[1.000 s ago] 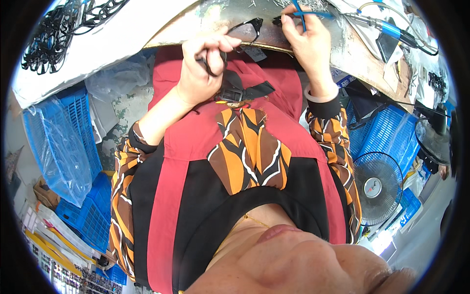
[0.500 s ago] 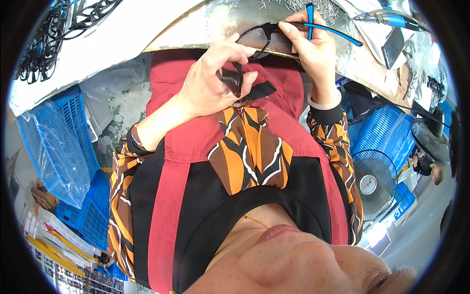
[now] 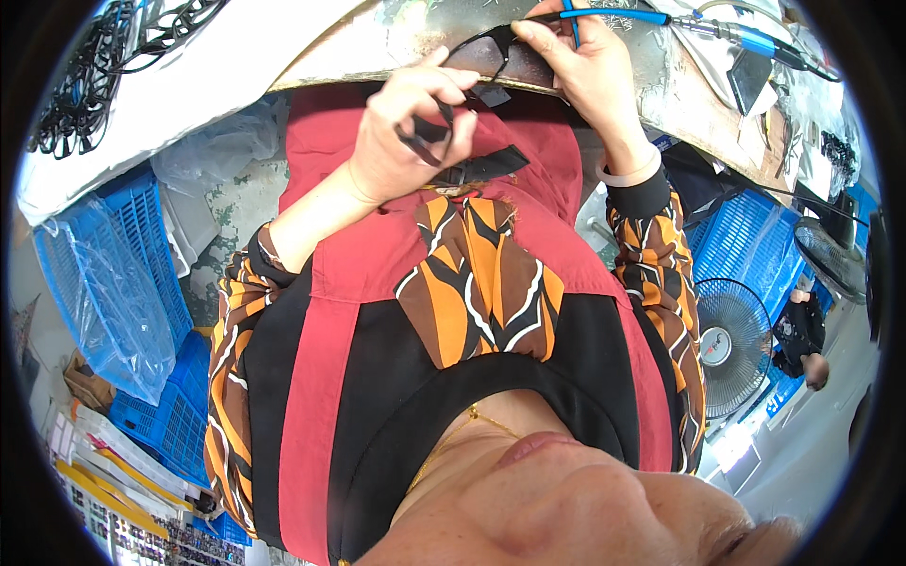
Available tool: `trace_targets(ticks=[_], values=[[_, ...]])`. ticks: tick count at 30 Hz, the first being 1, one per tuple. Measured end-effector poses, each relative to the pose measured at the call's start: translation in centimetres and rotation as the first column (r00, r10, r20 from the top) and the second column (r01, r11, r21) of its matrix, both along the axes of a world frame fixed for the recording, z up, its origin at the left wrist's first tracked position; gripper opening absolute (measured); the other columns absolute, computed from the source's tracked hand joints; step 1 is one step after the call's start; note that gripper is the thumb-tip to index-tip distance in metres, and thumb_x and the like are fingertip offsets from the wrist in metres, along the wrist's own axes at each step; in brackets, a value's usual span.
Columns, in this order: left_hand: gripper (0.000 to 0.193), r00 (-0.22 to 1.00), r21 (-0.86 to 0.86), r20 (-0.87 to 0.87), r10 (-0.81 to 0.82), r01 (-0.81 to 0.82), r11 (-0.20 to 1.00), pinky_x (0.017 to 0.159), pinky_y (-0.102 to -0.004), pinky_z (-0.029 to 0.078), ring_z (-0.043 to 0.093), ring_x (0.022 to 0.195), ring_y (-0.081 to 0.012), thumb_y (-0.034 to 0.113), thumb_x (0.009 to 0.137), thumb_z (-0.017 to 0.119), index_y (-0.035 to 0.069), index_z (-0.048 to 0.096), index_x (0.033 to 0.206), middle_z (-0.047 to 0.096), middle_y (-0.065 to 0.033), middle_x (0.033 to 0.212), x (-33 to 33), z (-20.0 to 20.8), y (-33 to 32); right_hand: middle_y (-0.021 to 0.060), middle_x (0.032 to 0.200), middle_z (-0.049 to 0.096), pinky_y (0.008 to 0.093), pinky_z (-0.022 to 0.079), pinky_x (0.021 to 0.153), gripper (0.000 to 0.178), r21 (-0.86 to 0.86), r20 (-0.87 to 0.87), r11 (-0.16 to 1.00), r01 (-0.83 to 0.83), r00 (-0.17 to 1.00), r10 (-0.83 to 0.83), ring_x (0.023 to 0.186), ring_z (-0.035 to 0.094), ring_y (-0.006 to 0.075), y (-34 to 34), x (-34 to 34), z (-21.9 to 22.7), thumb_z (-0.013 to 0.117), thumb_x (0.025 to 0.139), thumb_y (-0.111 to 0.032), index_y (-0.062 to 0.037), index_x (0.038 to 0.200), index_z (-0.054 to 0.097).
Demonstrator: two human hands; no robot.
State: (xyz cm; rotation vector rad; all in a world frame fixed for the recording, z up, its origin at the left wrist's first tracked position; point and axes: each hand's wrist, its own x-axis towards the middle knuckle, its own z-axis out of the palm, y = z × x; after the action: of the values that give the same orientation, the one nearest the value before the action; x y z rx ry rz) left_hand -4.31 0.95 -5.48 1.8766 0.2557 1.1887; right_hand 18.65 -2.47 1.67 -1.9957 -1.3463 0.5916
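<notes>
Over the bench edge, my right hand (image 3: 590,75) is closed on a pair of glasses (image 3: 502,42), a black frame whose temples have blue inner sides. Thumb and fingers pinch it near the hinge. My left hand (image 3: 406,123) has its fingertips at the other end of the frame. A dark, glossy curved piece (image 3: 429,141), like a sunglass lens, sits between its thumb and curled fingers. Whether these fingers also grip the frame is hard to see. One blue temple reaches right, toward an electric screwdriver (image 3: 755,40) with a blue body.
Small metal pins lie scattered on the worn bench (image 3: 377,47). Many black glasses frames (image 3: 71,104) are piled on white cloth at the far left. Blue crates (image 3: 142,255) stand at left and right. A fan (image 3: 727,349) is at the right, with another person (image 3: 802,330) beyond.
Both hands have shifted slightly left and away from me with the glasses. The dark piece has turned in my left hand. The blue temple now overlaps the screwdriver's tip in view.
</notes>
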Motion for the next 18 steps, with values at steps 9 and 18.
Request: trace_targets(ticks=[9,18], values=[[0.051,0.801,-0.784,0.568,-0.189,0.596,0.172,0.092,-0.0421,0.052,0.057,0.093,-0.0234,0.041,0.107,0.046,0.008,0.044,0.145,0.056,-0.0093,0.107,-2.1,7.6,6.0,0.0035,0.092,0.064,0.0193,0.043,0.056,0.019,0.637,-0.502,0.705,0.312,0.862,0.073,0.066,0.055,0.0055,2.1,-0.3,-0.7,0.047,0.112,-0.019,-0.0047,0.108,0.059],[0.069,0.730,-0.645,0.645,-0.225,0.363,-0.673,0.042,-0.0175,0.037,0.045,0.058,-0.0057,0.058,0.106,0.047,-0.007,0.056,0.125,0.054,-0.0049,0.091,0.4,2.5,1.4,0.0103,0.091,0.071,0.0285,0.055,0.071,0.014,0.205,-0.002,0.978,-0.027,1.000,0.028,0.081,0.070,0.0169,-0.3,-0.3,-1.5,0.065,0.100,-0.012,0.0014,0.104,0.066]])
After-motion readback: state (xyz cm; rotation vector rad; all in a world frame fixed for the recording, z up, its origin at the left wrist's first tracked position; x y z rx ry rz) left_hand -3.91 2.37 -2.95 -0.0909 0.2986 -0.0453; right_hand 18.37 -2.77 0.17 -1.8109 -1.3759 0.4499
